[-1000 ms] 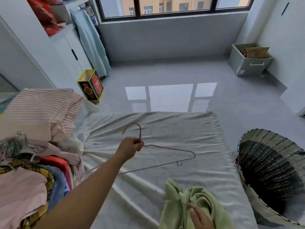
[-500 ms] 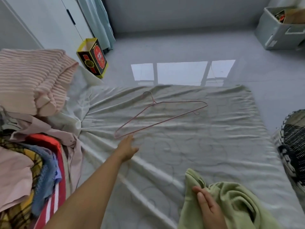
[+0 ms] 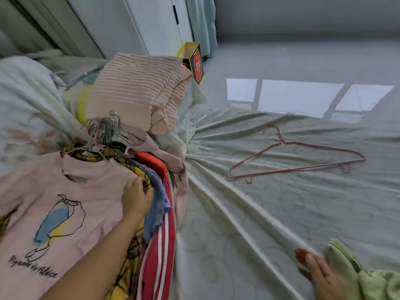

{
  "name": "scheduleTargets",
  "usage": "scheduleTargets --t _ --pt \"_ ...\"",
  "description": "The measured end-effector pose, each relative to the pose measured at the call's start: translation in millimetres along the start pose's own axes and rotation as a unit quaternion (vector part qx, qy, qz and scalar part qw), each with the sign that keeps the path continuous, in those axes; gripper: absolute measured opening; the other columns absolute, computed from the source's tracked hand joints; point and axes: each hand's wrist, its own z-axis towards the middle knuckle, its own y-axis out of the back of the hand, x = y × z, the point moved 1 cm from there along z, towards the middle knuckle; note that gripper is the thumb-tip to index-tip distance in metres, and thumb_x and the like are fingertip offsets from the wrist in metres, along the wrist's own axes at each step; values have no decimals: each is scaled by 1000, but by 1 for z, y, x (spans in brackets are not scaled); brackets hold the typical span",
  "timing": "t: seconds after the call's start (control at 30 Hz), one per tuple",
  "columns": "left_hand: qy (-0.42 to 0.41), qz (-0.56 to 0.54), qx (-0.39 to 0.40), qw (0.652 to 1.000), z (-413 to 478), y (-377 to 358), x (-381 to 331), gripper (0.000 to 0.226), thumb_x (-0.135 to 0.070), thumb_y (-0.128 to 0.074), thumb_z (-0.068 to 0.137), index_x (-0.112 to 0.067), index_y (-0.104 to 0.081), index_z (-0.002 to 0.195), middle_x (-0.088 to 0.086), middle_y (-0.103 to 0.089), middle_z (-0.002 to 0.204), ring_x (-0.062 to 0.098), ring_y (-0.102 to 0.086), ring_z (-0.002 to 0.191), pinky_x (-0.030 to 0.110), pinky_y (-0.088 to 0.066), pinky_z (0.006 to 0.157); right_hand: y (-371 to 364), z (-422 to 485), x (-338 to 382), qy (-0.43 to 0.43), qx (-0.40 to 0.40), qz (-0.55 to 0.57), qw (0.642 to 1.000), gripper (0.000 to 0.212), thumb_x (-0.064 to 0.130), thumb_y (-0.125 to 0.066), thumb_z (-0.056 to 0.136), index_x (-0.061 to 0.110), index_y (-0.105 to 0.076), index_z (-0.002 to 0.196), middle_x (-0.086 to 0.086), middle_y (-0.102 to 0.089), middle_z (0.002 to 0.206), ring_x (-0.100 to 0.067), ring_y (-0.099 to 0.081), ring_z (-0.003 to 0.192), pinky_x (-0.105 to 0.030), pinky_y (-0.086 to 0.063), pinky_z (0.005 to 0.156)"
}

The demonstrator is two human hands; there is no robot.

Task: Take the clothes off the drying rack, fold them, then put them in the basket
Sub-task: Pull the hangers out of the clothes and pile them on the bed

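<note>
Head view looks down on a bed, where the left hand (image 3: 136,199) lies on the shoulder of a pink shirt (image 3: 54,213), the top piece of a pile (image 3: 149,221) of clothes at the left. Its fingers are curled over the shirt's edge, with the tips hidden between the shirt and a yellow checked garment (image 3: 123,159) below. The right hand (image 3: 318,276) is at the lower right, fingers straight and holding nothing, just beside a crumpled green garment (image 3: 355,276); because of the blur I cannot tell if they touch. I judge the step in hand to be taking the next piece, the shirt. To do it well, the grip should catch only the shirt and not the checked cloth under it. The shirt seems to be on a hanger, so this must come free from the bunch of wire hooks (image 3: 104,128) at the top of the pile, which look tangled; lifting near the neck should help. The shirt looks thin and soft, with a printed drawing. Beside it are a blue knit (image 3: 157,191) and a red piece (image 3: 160,252) with white stripes. One thin pink wire hanger (image 3: 303,158) lies bare on the wrinkled pale sheet (image 3: 249,224), well apart from the pile. A folded ribbed pink cloth (image 3: 138,92) sits behind. The basket is not in view.
</note>
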Motion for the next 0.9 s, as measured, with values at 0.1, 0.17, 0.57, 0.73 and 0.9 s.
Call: scheduleTargets --t 0.1,0.17,0.57,0.73,0.9 --pt "131 83 -9 988 22 30 59 65 -31 -68 83 -2 -39 133 24 -37 136 41 -36 122 49 -36 96 -32 -15 -7 -15 -2 -7 1000 115 93 -60 12 11 -59 93 28 -68 69 13 -63 68 -6 -50 55" --pt "171 27 61 983 35 33 92 74 -36 -71 79 -2 -35 135 23 -39 135 40 -40 122 47 -37 95 -52 -24 -10 -17 16 0 1000 108 92 -61 14 14 -60 89 24 -70 71 11 -64 68 -7 -50 56" --pt "-17 -126 133 983 17 20 87 35 -14 -61 88 -20 -43 59 -4 -46 59 19 -49 64 31 -29 57 -110 -59 10 -36 92 -74 992 90 88 -62 40 12 -67 86 1 -74 78 -16 -71 77 -28 -54 60" --pt "-84 -228 267 933 -26 78 46 31 -14 -61 89 -16 -46 61 -10 -44 55 1 -40 55 20 -34 58 -124 -78 38 -36 80 -82 993 83 83 -61 52 8 -69 87 -6 -74 79 -14 -71 72 -35 -49 64" --pt "-218 -120 369 896 -87 126 -11 36 -29 -54 93 -41 -54 59 -29 -52 59 -7 -45 57 12 -33 56 -134 -92 62 -111 128 -34 985 33 23 -47 97 -3 -66 95 -9 -73 76 -31 -65 84 -38 -47 65"
